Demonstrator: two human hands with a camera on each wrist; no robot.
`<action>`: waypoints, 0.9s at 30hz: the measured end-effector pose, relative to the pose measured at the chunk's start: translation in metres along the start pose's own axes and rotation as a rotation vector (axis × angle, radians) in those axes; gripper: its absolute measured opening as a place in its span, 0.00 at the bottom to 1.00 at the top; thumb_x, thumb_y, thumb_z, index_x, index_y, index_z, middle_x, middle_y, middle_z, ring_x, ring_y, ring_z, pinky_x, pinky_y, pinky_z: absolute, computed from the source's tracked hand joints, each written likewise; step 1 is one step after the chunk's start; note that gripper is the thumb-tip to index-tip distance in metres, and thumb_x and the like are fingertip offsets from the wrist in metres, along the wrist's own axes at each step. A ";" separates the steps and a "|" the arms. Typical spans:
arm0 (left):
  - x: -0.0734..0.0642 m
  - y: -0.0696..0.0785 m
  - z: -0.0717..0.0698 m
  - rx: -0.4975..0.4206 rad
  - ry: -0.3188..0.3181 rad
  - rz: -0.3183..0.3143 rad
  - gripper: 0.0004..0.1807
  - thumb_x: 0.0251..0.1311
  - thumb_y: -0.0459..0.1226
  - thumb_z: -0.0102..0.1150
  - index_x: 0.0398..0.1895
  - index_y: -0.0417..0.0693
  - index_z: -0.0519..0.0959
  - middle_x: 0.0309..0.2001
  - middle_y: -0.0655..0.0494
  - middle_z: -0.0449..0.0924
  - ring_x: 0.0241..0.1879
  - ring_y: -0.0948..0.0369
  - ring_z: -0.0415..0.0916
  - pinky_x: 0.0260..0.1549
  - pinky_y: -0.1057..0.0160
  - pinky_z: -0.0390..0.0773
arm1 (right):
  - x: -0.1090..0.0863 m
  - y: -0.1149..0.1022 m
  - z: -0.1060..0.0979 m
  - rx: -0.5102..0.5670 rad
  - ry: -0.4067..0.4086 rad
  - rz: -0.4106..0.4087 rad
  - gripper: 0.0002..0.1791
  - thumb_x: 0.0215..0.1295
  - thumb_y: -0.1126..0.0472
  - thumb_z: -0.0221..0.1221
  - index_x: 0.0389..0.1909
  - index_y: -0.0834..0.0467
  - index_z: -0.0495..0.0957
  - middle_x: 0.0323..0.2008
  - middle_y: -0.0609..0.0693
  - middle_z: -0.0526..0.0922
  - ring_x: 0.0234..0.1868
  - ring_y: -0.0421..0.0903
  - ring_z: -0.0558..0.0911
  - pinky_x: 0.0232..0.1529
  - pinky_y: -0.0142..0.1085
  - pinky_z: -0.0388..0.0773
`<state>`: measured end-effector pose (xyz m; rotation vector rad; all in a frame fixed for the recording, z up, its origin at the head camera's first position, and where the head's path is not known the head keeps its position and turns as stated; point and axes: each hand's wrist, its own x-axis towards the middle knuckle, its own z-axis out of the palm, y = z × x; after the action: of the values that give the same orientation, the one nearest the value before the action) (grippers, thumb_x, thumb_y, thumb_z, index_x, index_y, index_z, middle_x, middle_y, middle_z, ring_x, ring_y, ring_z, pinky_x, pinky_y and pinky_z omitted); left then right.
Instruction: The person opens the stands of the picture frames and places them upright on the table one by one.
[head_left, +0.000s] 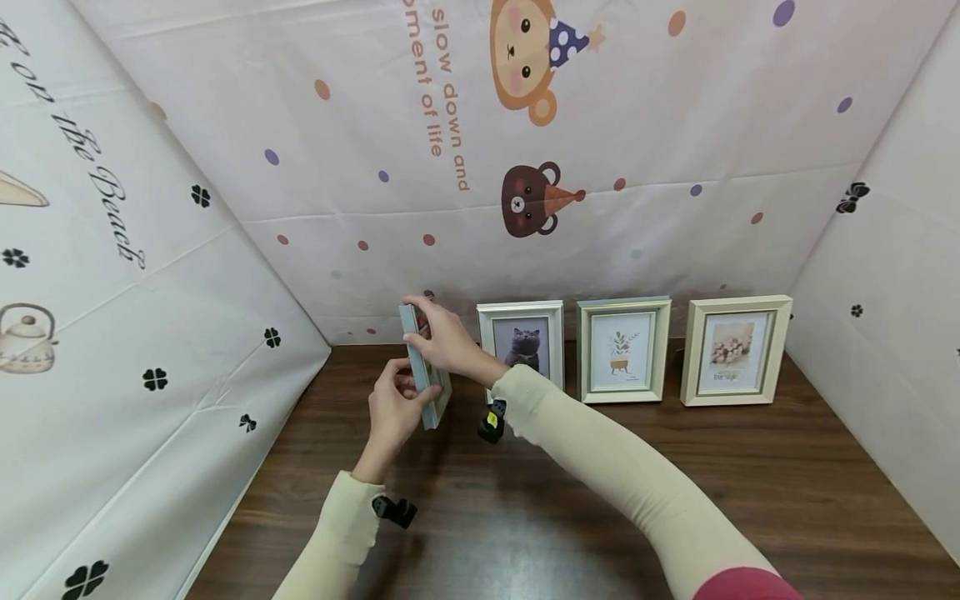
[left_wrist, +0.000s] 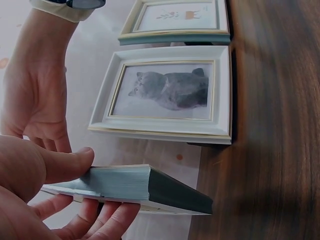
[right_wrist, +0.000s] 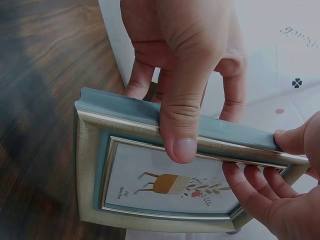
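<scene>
A photo frame (head_left: 429, 414) with a blue side edge stands nearly edge-on at the left end of the wooden table. Its gold-toned front, seen in the right wrist view, surrounds a potted-plant picture (right_wrist: 165, 185). My left hand (head_left: 395, 408) grips the lower part, thumb on the front and fingers behind. Higher up, my right hand (head_left: 450, 337) holds the same frame (left_wrist: 120, 180), its thumb against the side edge and its fingers on the front. Just to the right is a silver-white frame with a grey cat picture (head_left: 522, 337), partly covered by the right forearm.
Farther right along the back wall stand a pale green frame (head_left: 624, 350) with a plant picture and a cream frame (head_left: 737, 350) with a flower picture. White printed cloth (head_left: 637, 217) forms the walls behind and beside the dark wooden table (head_left: 525, 517).
</scene>
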<state>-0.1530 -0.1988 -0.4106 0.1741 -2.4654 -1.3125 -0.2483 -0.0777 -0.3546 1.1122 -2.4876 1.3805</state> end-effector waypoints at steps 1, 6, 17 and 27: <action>0.000 0.000 0.000 -0.001 0.001 0.001 0.29 0.57 0.35 0.77 0.61 0.45 0.75 0.40 0.46 0.85 0.33 0.53 0.85 0.35 0.54 0.85 | 0.000 0.000 0.000 -0.002 0.001 0.001 0.34 0.74 0.61 0.62 0.77 0.53 0.61 0.48 0.54 0.80 0.39 0.44 0.80 0.39 0.35 0.79; 0.000 -0.001 0.000 -0.005 0.011 0.013 0.29 0.56 0.34 0.77 0.60 0.44 0.75 0.39 0.44 0.85 0.33 0.52 0.85 0.34 0.53 0.85 | 0.000 -0.001 0.001 -0.002 0.003 0.002 0.34 0.74 0.61 0.62 0.77 0.52 0.61 0.49 0.54 0.80 0.40 0.44 0.80 0.39 0.35 0.79; 0.004 -0.007 -0.014 -0.069 0.028 -0.052 0.30 0.57 0.31 0.76 0.62 0.42 0.75 0.43 0.41 0.83 0.38 0.52 0.83 0.36 0.56 0.84 | 0.002 0.009 -0.005 0.117 0.035 0.045 0.32 0.80 0.49 0.53 0.80 0.49 0.58 0.55 0.56 0.80 0.50 0.48 0.82 0.47 0.41 0.81; 0.008 -0.022 -0.035 -0.222 -0.004 -0.143 0.29 0.62 0.28 0.70 0.67 0.43 0.74 0.48 0.39 0.80 0.42 0.53 0.81 0.33 0.69 0.81 | -0.004 0.025 -0.003 0.064 -0.038 0.272 0.40 0.80 0.54 0.53 0.83 0.58 0.46 0.77 0.62 0.61 0.74 0.60 0.66 0.71 0.52 0.67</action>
<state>-0.1489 -0.2407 -0.4089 0.2972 -2.3248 -1.6351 -0.2616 -0.0652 -0.3724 0.8412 -2.7220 1.5268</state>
